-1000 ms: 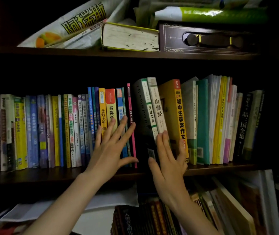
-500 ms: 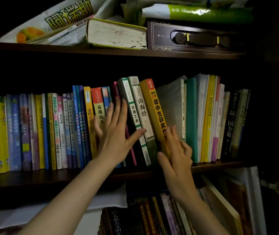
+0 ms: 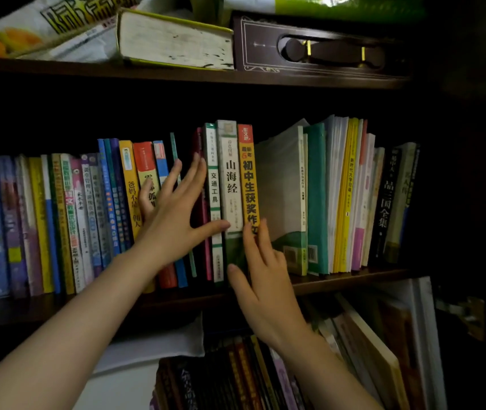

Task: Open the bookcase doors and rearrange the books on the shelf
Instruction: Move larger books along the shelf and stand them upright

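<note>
The orange book (image 3: pixel 247 176) stands upright mid-shelf (image 3: pixel 348 279); my right hand (image 3: pixel 261 287) lies flat-fingered against its spine. My left hand (image 3: pixel 173 220) (fingers spread, gripping nothing) presses the neighbouring books (image 3: pixel 215 184), I think.

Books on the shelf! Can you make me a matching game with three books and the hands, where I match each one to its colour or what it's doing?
Things:
1. Book with the orange spine
2. Thick book on the top shelf
3. Teal book
4. Left hand

Matches:
A. Lying flat, page edges facing out
B. Fingers spread flat against book spines
C. Standing right of a pale leaning book
D. Right hand's fingers touch it

Pairs: 1-D, 2-A, 3-C, 4-B
</note>
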The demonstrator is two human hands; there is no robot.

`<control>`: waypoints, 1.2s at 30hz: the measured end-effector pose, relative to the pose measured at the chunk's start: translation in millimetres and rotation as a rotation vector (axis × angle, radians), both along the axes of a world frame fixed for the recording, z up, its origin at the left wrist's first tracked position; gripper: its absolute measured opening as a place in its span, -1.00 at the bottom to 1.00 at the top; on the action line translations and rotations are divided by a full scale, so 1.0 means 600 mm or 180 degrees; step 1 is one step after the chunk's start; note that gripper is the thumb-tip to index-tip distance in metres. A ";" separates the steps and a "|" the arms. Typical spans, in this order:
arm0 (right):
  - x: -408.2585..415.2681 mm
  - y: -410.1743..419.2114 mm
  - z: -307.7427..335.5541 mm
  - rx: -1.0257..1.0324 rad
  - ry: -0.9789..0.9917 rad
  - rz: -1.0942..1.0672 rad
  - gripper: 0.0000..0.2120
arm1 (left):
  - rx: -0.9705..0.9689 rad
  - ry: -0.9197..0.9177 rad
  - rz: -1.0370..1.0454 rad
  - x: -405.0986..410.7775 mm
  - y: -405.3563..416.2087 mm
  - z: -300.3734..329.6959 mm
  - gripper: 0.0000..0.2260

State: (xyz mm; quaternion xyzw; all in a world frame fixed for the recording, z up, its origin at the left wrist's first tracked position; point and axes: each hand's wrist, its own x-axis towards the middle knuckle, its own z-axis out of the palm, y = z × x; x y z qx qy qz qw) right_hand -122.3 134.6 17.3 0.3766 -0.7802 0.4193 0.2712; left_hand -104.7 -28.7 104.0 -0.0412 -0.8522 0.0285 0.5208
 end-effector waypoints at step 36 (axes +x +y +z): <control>-0.070 0.062 -0.025 -0.0591 0.1112 -0.0246 -0.46 | 0.0737 0.0549 0.0116 0.001 0.066 -0.022 0.10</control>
